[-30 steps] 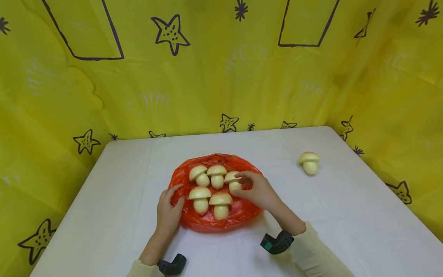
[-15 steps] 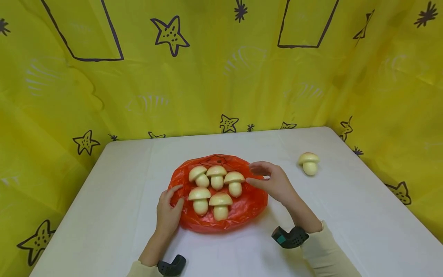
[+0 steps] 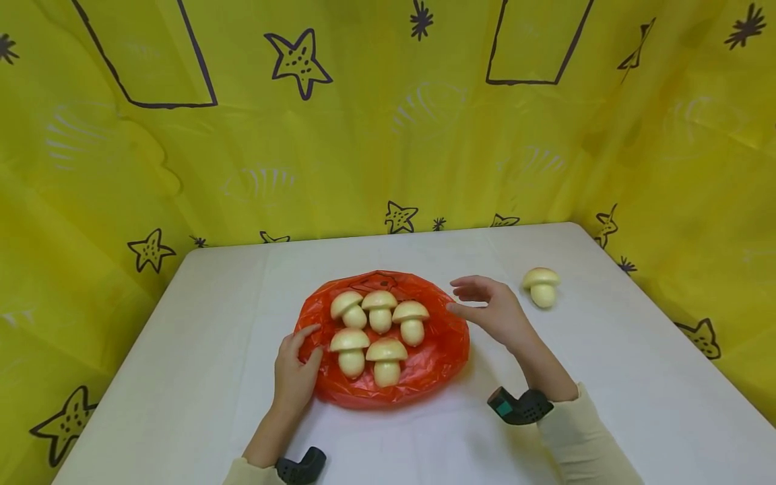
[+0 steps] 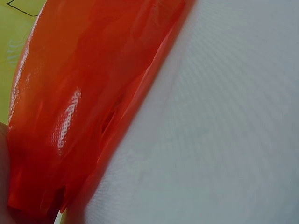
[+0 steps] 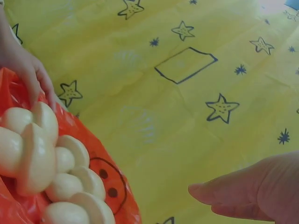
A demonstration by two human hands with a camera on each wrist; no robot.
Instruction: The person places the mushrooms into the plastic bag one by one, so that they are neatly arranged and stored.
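Note:
Several cream-coloured toy mushrooms (image 3: 411,322) lie in a red plastic bag (image 3: 439,364), its mouth spread wide on the table. My left hand (image 3: 294,377) holds the bag's left rim, fingers hooked over the edge. The left wrist view is mostly the bag's shiny red side (image 4: 60,102). Just beyond the right rim hovers my right hand (image 3: 491,310), thumb and fingers apart with nothing between them. Farther right, a single toy mushroom (image 3: 541,287) lies on the table. In the right wrist view the bagged mushrooms (image 5: 37,158) appear at lower left.
The table (image 3: 200,350) has a white cover. Yellow sheeting (image 3: 364,135) printed with dark stars stands behind it and at both sides. Each wrist carries a black camera (image 3: 520,407).
My right hand has let go of the rightmost mushroom inside the bag and withdrawn rightward past the rim. My left hand and the bag stay in place.

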